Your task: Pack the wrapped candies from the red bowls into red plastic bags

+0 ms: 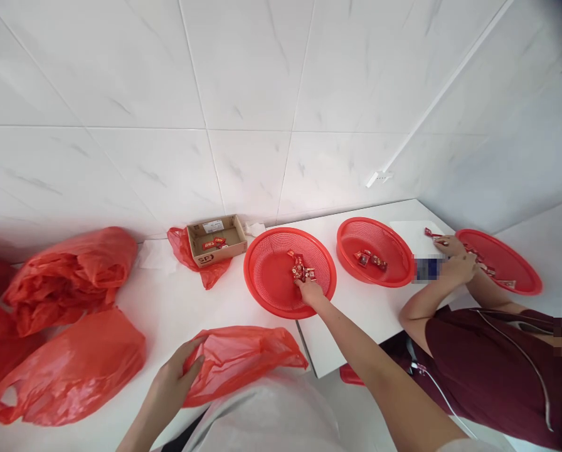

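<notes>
Thin, creased red plastic bag (248, 361) lies on the near side of the leftmost red colander (274, 289) (round, perforated sides); glossy red printed packets (298, 265) sit bunched inside it, right of centre. White marbled tile wall (243, 81) stands behind that colander, white tabletop (201, 307) under it, open cardboard carton (229, 252) marked SF to its left. Bag's long axis runs left-right, narrower end pointing right; left hand (180, 373) at its left end, thumb and fingers parted, can't tell if pinching film; right hand (310, 293) in the colander, fingers at the packets, can't tell if closed.
</notes>
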`<state>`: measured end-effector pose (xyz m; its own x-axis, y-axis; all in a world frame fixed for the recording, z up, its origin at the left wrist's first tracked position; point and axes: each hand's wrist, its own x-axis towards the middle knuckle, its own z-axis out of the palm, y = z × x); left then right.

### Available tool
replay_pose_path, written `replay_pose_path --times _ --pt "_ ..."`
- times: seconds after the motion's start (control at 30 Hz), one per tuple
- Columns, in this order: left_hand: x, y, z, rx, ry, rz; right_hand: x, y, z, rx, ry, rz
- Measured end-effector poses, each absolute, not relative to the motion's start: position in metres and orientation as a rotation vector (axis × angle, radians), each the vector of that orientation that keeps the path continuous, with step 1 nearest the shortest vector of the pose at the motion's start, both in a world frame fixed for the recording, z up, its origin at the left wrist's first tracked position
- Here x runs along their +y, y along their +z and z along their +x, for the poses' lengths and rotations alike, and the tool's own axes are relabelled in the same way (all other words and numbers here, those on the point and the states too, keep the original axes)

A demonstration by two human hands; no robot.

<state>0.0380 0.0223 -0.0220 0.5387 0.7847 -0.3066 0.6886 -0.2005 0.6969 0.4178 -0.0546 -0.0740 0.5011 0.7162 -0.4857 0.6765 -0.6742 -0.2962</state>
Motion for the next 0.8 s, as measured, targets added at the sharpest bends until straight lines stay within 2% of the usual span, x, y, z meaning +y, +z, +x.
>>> replay_pose_path --times 0.2,0.3,0.37,0.4,0.57,0.7,0.8 --pt "0.012 -0.034 0.044 1.267 0.238 1.829 -0.041 -0.049 0.398 -1.221 1.147 -2.339" --pt "0.007 -0.038 0.047 1.271 0.268 1.750 -0.046 -0.029 0.360 -1.323 1.297 -1.945" --pt "0.008 -0.040 0.051 1.262 0.275 1.706 -0.051 -0.022 0.326 -1.420 1.462 -1.521" --pt "0.008 -0.041 0.053 1.259 0.285 1.692 -0.053 -0.021 0.309 -1.476 1.495 -1.469" --pt "0.012 -0.044 0.061 1.261 0.341 1.680 -0.055 -0.029 0.273 -1.630 1.221 -1.900" --pt "0.009 -0.043 0.055 1.278 0.324 1.686 -0.044 -0.025 0.316 -1.434 1.146 -1.751" --pt "0.005 -0.036 0.053 1.285 0.325 1.706 -0.030 -0.027 0.367 -1.211 0.940 -2.029"
